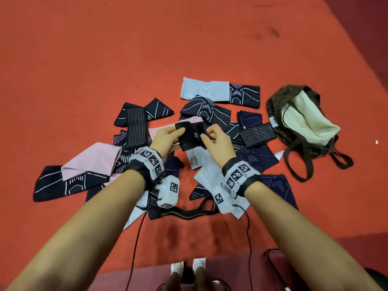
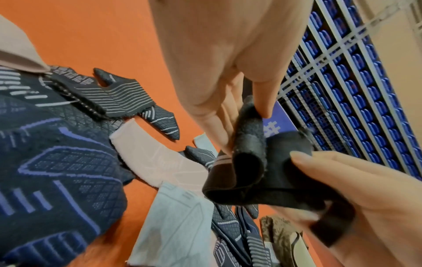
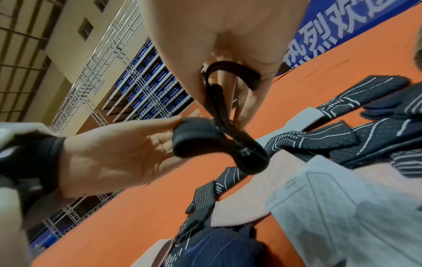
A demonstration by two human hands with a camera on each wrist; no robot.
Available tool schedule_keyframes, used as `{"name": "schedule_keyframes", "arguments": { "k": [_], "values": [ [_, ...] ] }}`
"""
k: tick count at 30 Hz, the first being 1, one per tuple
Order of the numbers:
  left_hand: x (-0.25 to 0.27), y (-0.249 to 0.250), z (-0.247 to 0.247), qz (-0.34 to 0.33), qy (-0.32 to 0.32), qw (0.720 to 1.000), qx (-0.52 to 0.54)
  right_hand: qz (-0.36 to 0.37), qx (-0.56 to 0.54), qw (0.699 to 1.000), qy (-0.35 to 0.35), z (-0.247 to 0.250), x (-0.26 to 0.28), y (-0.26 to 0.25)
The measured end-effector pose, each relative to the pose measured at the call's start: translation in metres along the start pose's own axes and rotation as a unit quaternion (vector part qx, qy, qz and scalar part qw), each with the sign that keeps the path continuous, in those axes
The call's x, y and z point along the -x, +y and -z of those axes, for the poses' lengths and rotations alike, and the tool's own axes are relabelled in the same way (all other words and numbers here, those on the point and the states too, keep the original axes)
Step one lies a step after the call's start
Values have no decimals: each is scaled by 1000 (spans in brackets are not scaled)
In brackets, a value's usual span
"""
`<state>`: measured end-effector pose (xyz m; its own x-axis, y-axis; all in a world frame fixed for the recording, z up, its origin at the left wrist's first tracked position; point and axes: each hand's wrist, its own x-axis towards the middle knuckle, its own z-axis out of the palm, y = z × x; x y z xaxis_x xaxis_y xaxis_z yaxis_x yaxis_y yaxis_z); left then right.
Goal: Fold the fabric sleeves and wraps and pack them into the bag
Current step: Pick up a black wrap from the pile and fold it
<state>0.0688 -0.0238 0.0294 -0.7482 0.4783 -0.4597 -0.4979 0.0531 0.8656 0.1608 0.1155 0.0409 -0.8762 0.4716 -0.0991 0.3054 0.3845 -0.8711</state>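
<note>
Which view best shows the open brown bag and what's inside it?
The head view: the brown bag lies whole on the orange floor right of the pile, mouth open, pale lining showing. The left wrist view catches only a brown corner at its bottom edge. The right wrist view does not show it.

one brown bag [image 1: 294, 114] lies open at three o'clock. two striped black wraps [image 1: 134, 128] lie flat, and one plain black wrap [image 1: 190, 136] is held up. two pink sleeves [image 1: 92, 159] show. the overlapping dark sleeves cannot be counted exactly.
</note>
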Motion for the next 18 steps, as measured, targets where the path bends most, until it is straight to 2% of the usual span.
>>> {"name": "schedule_keyframes", "arguments": {
  "k": [7, 12, 15, 18],
  "values": [
    [9, -3, -10, 10, -39, 999, -1, -39, -19, 991, -129, -8, 12, 4],
    [6, -18, -20, 14, 1, 1000, -12, -16, -1, 980, -200, -9, 15, 17],
    [1, -22, -14, 6, 36, 999, 9, -78, -86, 978, -172, 0, 13, 23],
    [-1, -15, -4, 12, 6, 1000, 18, -85, -79, 988, -101, 11, 12, 29]
  ]
}}
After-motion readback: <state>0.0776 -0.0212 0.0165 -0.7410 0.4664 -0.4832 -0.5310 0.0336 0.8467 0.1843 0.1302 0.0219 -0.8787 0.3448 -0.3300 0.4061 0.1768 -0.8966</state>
